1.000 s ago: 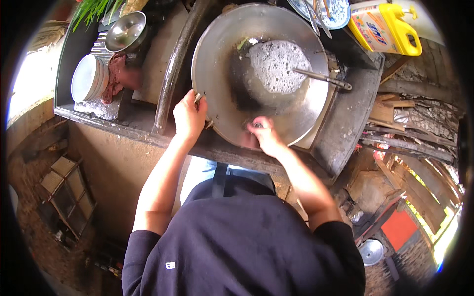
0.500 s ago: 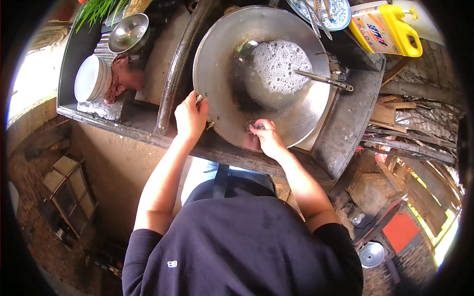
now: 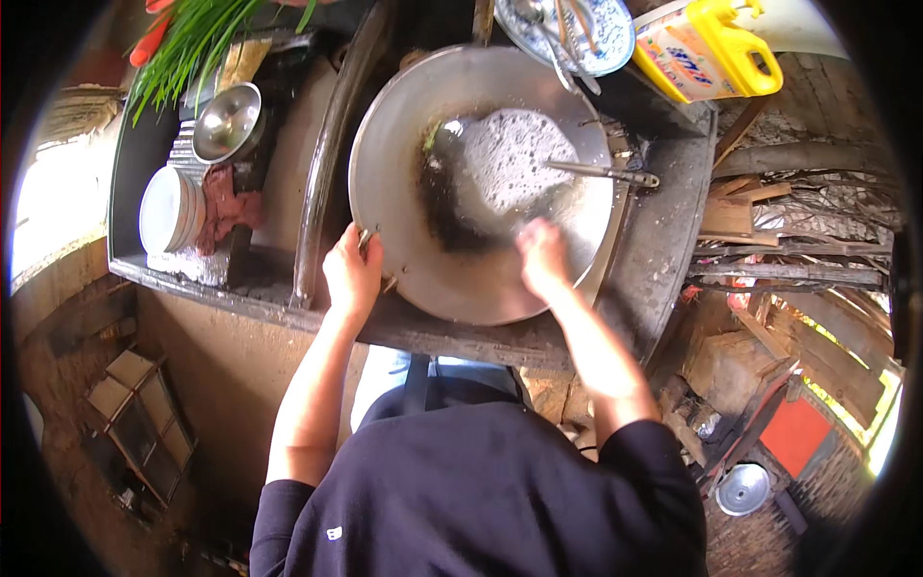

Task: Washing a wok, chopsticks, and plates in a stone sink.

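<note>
A large metal wok [image 3: 394, 135] holds foamy, soapy water [image 3: 519, 159], with dark stains along the foam's left and lower edge. My left hand [image 3: 353, 274] is closed around the wok's side handle at its near left rim. Inside the wok, over its near right wall, my right hand [image 3: 545, 260] is closed and blurred by motion. The wire scourer it gripped half a second ago is hidden under the fingers now. A utensil with a metal handle [image 3: 615, 175] leans across the right rim, its head sunk in the foam.
A dark stove counter [image 3: 663, 212] surrounds the wok. To the left are stacked white bowls [image 3: 165, 212], a reddish cloth [image 3: 226, 207], a metal bowl [image 3: 228, 123] and green leafy stalks [image 3: 197, 48]. Behind stand a patterned plate [image 3: 615, 43] with utensils and a yellow jug [image 3: 707, 58]. Firewood [image 3: 798, 260] lies right.
My right hand has moved up and right along the wok's inner wall, and the scourer has gone out of sight. My left hand keeps its hold on the handle. The whole view has shifted slightly.
</note>
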